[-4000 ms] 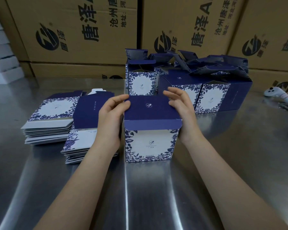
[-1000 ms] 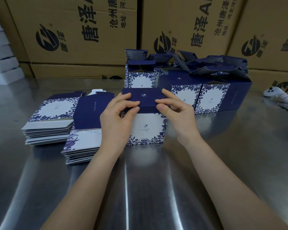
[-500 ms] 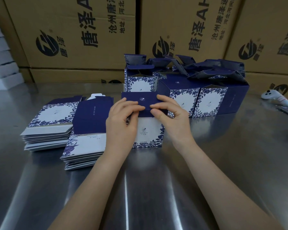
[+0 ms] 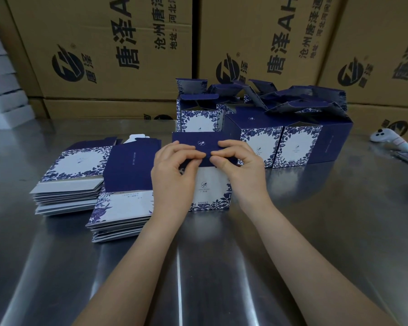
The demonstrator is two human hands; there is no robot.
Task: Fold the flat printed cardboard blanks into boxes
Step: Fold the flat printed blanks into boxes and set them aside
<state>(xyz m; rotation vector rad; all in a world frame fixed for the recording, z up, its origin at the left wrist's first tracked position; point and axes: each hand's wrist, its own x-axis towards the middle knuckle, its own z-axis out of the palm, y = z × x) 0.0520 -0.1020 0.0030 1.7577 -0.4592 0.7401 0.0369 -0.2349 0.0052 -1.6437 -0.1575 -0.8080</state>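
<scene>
- The box [image 4: 211, 191] stood upright on the metal surface [image 4: 222, 267], in the middle, just in front of the person.
- Its front side was white with a border of blue leaves, and its dark blue lid flap [image 4: 198, 142] lay folded over the top.
- The left hand [image 4: 174, 171] had its grip closed on the front edge of the lid flap, which it pinched between thumb and curled fingers.
- The right hand [image 4: 243, 168] pinched the same edge in the same way, and the fingertips of both hands almost met in the middle.
- Two stacks of flat blanks lay to the left of the box: the far stack [image 4: 73, 175] well apart from it, and the near stack [image 4: 125, 201] just beside the left hand.
- A group of folded boxes [image 4: 259, 142] stood close together behind the box, several of them with the top flaps open.
- Large brown cartons [image 4: 104, 43] with black printed letters formed a wall at the back of the surface.
- A white controller [image 4: 389, 138] lay on the surface at the far right.
</scene>
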